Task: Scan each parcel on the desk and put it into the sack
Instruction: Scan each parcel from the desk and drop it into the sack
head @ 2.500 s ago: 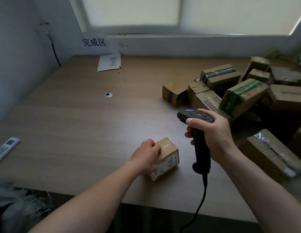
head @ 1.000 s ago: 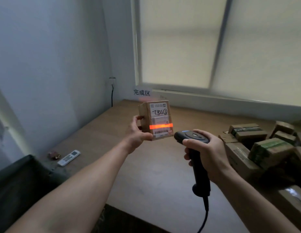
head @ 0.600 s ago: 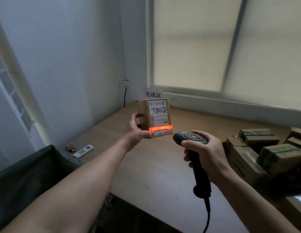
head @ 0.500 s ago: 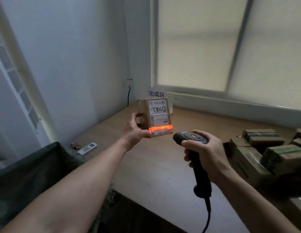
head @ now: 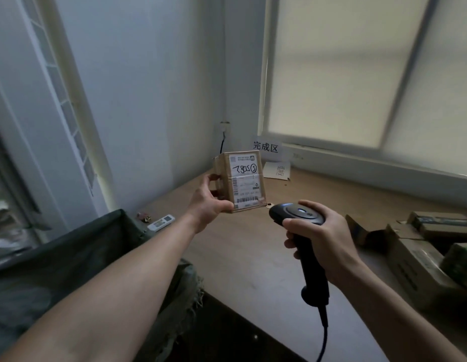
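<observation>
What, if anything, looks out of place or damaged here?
A paper sheet sits at the far corner of the desk, print turned sideways, as if fallen from the wall. A box on the right has an open flap.

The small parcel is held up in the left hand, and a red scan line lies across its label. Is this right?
No: the head view shows no red line on the label. The small parcel is held up in the left hand.
</observation>
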The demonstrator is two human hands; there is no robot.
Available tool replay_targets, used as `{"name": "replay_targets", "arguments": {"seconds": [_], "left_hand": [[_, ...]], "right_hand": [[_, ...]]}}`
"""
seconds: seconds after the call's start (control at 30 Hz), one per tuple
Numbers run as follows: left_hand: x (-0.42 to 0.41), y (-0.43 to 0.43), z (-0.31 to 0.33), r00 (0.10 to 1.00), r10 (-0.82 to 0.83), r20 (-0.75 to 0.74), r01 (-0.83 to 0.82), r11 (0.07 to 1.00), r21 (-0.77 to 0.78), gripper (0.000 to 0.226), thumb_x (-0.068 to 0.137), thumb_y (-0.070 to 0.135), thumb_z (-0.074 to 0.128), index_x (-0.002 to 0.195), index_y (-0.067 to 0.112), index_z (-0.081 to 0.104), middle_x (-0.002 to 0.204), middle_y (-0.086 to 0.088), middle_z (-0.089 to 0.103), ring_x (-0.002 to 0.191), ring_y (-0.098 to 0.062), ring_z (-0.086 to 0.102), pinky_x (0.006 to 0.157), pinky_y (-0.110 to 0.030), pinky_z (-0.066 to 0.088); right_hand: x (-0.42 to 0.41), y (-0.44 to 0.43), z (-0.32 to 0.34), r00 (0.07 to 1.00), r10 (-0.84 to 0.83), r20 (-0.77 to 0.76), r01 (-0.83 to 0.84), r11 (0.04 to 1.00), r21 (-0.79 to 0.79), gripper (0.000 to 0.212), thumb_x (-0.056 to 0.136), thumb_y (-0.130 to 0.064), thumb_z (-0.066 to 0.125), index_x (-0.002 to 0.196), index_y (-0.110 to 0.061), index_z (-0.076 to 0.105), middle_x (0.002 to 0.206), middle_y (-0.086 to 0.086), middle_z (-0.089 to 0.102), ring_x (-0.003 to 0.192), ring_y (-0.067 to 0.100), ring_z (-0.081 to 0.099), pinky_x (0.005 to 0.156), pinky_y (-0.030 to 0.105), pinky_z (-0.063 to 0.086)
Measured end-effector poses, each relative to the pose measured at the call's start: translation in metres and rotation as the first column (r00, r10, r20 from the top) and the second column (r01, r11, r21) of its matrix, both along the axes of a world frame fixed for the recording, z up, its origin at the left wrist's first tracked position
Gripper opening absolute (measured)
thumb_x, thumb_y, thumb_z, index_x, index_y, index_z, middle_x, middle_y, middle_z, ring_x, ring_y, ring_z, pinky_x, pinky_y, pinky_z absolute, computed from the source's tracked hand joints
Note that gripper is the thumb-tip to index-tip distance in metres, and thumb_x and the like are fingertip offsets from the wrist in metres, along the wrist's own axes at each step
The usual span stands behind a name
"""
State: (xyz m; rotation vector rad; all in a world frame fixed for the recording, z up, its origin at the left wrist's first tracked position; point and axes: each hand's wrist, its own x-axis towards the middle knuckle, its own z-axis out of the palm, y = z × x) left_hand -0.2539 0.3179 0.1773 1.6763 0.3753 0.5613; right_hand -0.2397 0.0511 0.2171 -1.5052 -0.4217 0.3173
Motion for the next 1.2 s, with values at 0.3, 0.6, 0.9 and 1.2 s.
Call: {"name": "replay_targets", "arguments": {"seconds": [0.3, 0.6, 0.9, 1.2], "left_hand": [[-0.062, 0.098, -0.014, 0.995, 0.079, -0.065, -0.077, 0.997, 0.025, 0.079, 0.061, -0.006, 0.081, 0.124, 0.026, 0.044, 0.110, -0.012, 0.068, 0.099, -0.033, 0.072, 0.084, -0.051, 0.061], [-0.169, 0.202, -0.061, 0.941, 0.254, -0.226, -0.216, 0.960, 0.178, 0.074, 0.072, -0.004, 0.081, 0.127, 0.025, 0.042, 0.121, 0.002, 0.054, 0.110, -0.020, 0.058, 0.093, -0.037, 0.053], [-0.237, 0.257, -0.132, 0.791, 0.347, -0.504, -0.240, 0.933, 0.268, 0.084, 0.067, 0.003, 0.084, 0.139, 0.015, 0.043, 0.118, -0.009, 0.060, 0.099, -0.021, 0.059, 0.079, -0.027, 0.048], [-0.212, 0.276, -0.193, 0.656, 0.347, -0.671, -0.438, 0.898, 0.036, 0.080, 0.072, 0.014, 0.082, 0.140, 0.019, 0.039, 0.124, -0.009, 0.058, 0.103, -0.030, 0.064, 0.075, -0.043, 0.062]], "right_hand": [[-0.039, 0.095, -0.001, 0.998, 0.070, -0.002, -0.070, 0.998, -0.001, 0.069, 0.056, -0.015, 0.084, 0.120, -0.022, 0.058, 0.091, 0.021, 0.074, 0.067, 0.035, 0.073, 0.060, 0.043, 0.054], [-0.079, 0.209, -0.027, 0.982, 0.188, -0.035, -0.189, 0.982, -0.018, 0.055, 0.077, 0.004, 0.078, 0.126, -0.014, 0.059, 0.078, 0.016, 0.072, 0.061, 0.032, 0.069, 0.060, 0.041, 0.051], [-0.104, 0.277, -0.054, 0.966, 0.243, -0.086, -0.248, 0.968, -0.045, 0.048, 0.075, 0.007, 0.077, 0.118, -0.011, 0.064, 0.076, 0.018, 0.071, 0.064, 0.035, 0.064, 0.061, 0.039, 0.049], [-0.097, 0.283, -0.083, 0.965, 0.206, -0.161, -0.223, 0.970, -0.099, 0.064, 0.060, -0.008, 0.085, 0.118, -0.017, 0.061, 0.072, 0.024, 0.070, 0.064, 0.037, 0.065, 0.064, 0.044, 0.050]]}}
